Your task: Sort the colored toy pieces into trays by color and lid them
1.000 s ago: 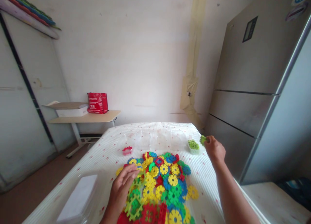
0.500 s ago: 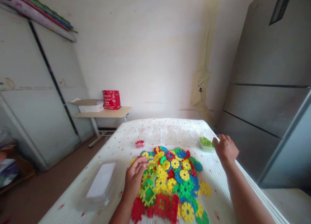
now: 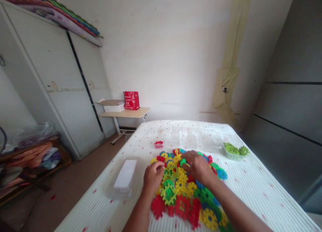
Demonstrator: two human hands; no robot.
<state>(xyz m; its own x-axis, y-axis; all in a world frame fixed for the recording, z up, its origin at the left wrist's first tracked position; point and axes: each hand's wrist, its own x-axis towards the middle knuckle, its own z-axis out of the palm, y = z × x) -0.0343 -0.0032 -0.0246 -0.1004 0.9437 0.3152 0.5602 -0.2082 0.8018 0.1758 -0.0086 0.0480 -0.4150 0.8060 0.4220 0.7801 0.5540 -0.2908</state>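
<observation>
A heap of plastic building pieces (image 3: 181, 185), round notched discs and square blocks in yellow, green, blue and red, covers the middle of the table. My left hand (image 3: 153, 175) rests at the heap's left edge, fingers curled toward the thumb; what they hold, if anything, I cannot make out. Over the upper part of the heap is my right hand (image 3: 198, 165), palm down, fingers apart and reaching into the pieces. Light-green pieces fill a clear tub (image 3: 235, 156) at the right. Farther back on the left, a small clear container holds red pieces (image 3: 158, 144).
Clear plastic containers (image 3: 186, 137) stand along the far side of the striped tablecloth (image 3: 256, 185). A lidded clear box with a white top (image 3: 125, 174) lies to the left. Beyond are a side table with a red bag (image 3: 131, 100), a cabinet (image 3: 83, 77) and a grey fridge (image 3: 289, 101).
My right hand has moved left from the green tub to the heap, and green pieces now stick up at the tub's right side. My left hand's fingers are more curled. The view has turned left.
</observation>
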